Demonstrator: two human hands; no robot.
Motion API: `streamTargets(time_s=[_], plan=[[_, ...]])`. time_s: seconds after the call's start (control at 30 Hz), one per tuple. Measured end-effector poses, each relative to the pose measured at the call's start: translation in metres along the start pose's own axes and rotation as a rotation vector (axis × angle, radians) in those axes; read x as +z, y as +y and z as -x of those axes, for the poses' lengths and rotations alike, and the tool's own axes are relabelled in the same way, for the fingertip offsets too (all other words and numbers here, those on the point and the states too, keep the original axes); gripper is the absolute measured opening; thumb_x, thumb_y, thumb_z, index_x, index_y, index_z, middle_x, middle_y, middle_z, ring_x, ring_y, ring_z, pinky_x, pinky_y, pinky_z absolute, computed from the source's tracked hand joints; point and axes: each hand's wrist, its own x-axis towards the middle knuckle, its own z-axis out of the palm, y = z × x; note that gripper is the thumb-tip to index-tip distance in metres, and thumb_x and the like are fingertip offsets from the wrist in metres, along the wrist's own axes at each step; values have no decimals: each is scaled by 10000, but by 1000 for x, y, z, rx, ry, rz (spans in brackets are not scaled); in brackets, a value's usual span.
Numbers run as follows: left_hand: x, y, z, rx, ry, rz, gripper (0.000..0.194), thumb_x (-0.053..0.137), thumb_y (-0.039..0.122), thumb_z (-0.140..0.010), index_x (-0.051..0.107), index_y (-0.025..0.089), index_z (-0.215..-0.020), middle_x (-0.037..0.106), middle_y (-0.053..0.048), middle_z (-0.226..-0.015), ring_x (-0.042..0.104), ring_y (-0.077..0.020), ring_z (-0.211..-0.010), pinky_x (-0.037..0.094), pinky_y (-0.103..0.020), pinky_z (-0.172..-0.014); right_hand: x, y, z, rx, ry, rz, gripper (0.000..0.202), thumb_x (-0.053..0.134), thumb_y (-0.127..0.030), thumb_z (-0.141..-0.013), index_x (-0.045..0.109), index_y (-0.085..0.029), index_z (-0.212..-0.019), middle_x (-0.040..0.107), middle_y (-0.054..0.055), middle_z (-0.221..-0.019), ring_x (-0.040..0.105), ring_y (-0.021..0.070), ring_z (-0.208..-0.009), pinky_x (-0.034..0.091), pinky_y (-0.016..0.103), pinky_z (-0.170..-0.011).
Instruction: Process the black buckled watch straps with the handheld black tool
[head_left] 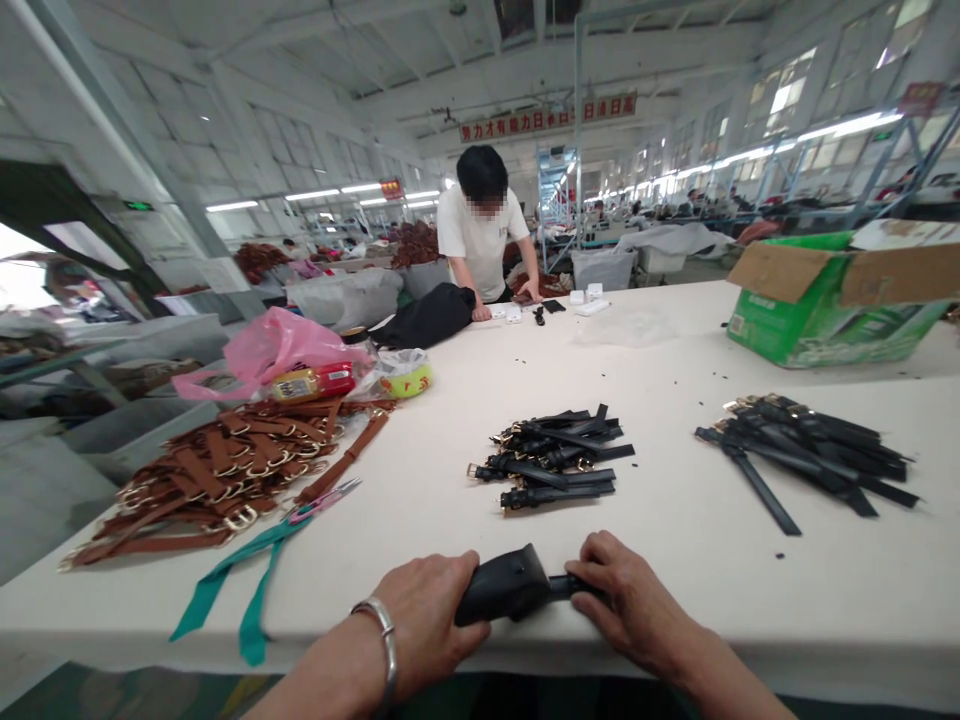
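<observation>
Near the front edge of the white table, my left hand (431, 615), with a silver bangle on its wrist, is wrapped round a black leather piece (506, 585) that looks like a small case. A narrow black strap (561, 587) runs from the right end of this piece. My right hand (622, 600) pinches the strap between thumb and fingers. Beyond my hands lies a pile of black straps with gold buckles (555, 455). A second pile of black straps (814, 450) is farther right.
Brown buckled straps (225, 460), pink-handled scissors (326, 502) and teal ribbon (259, 560) lie left. A pink bag (274, 350) and black bag (431, 315) sit behind. A green carton (832, 305) stands back right. A person (484, 235) leans over the far edge.
</observation>
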Motion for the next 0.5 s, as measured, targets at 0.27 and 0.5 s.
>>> streamTargets(time_s=[0.27, 0.5], plan=[[-13, 17, -14, 36, -15, 6, 316, 488, 410, -641, 576, 217, -876, 632, -73, -819, 581, -252, -769, 425, -350, -663, 1, 2, 0, 22, 12, -26, 135, 499, -228, -786, 589, -222, -886, 482, 34, -843, 449, 176, -809, 376, 290, -691], [-19, -6, -3, 2, -70, -68, 339, 503, 411, -617, 589, 226, -889, 633, -76, -816, 579, -267, -778, 419, -369, -678, 1, 3, -2, -5, -5, 6, 154, 492, -251, -801, 585, -230, -922, 490, 30, -838, 445, 176, -815, 370, 290, -705]])
